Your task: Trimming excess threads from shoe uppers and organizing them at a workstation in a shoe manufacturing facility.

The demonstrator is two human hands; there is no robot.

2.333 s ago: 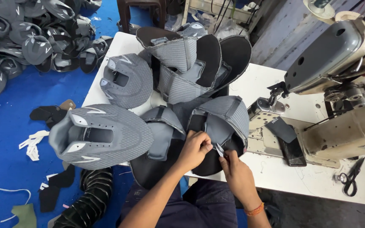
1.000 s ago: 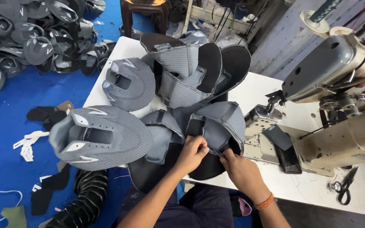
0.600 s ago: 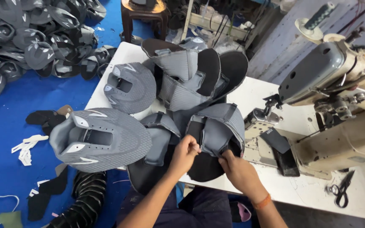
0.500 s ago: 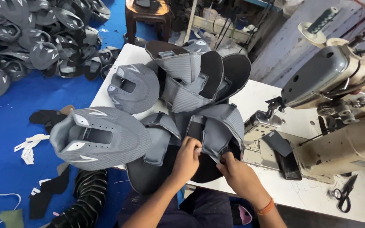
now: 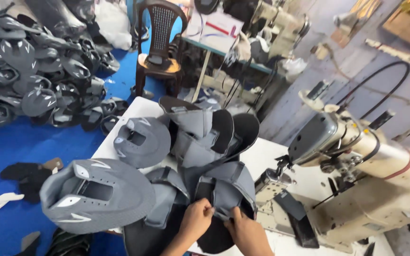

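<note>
Nearest the camera, at the bottom edge, the left hand (image 5: 196,219) and right hand (image 5: 246,232) are seen side by side, almost touching, w/ both pinched on the near edge of a grey shoe upper piece (image 5: 226,187). The left fingers (image 5: 207,207) are curled tight over its dark inner strip; the right fingertips (image 5: 233,214) are pressed onto the grey flap just beside. The piece lies straight ahead of both grips, its long axis running away from the body & slightly right, so neither hand is clearly nearer. It rests on the white table (image 5: 266,156), overlapping other stacked grey uppers. To the left, a finished grey upper w/ white accents (image 5: 96,194) is set apart from the hands. Further back, more folded grey pieces (image 5: 200,132) are piled. At right, well apart from the grip, the cream sewing machine (image 5: 371,175) stands. Beyond, a brown plastic chair (image 5: 160,47) & a heap of dark uppers (image 5: 34,76) on the blue floor are visible.
</note>
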